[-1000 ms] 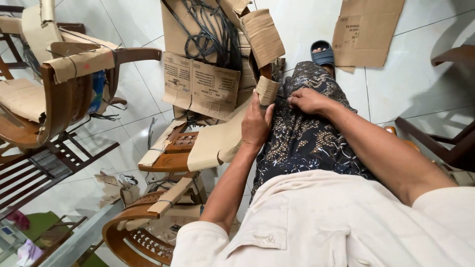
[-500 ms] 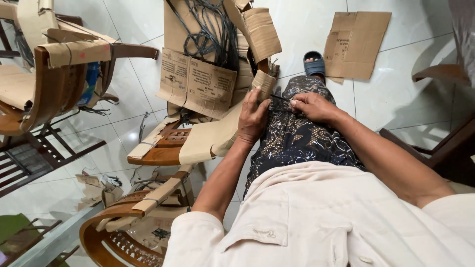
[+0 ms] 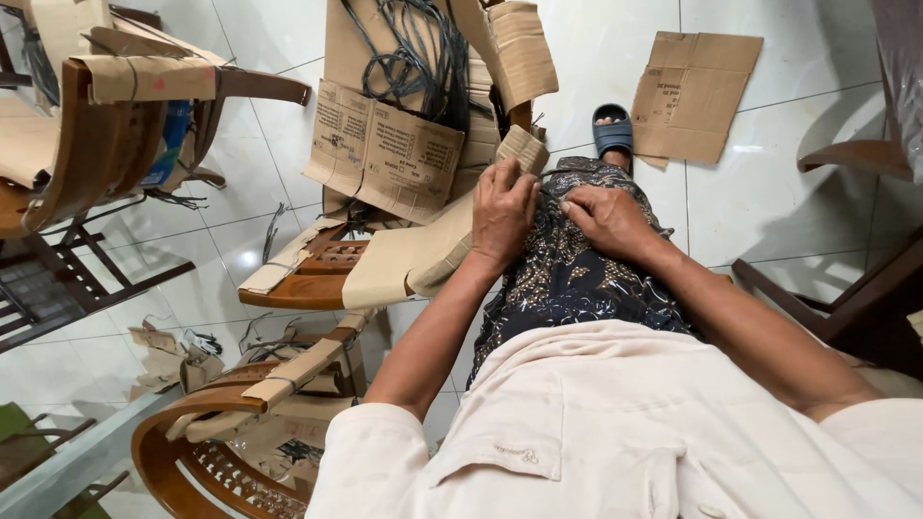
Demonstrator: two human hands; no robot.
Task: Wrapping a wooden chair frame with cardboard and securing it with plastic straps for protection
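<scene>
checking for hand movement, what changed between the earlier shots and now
The left hand stays pressed on the cardboard-wrapped chair arm. The right hand drew slightly toward the body along the patterned lap. The wrapped chair and flat cardboard sheet lie as before.

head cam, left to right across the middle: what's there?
Cardboard-wrapped wooden chair → cardboard-wrapped armrest → left hand → right hand → flat cardboard sheet → dark wooden furniture at the right edge.
</scene>
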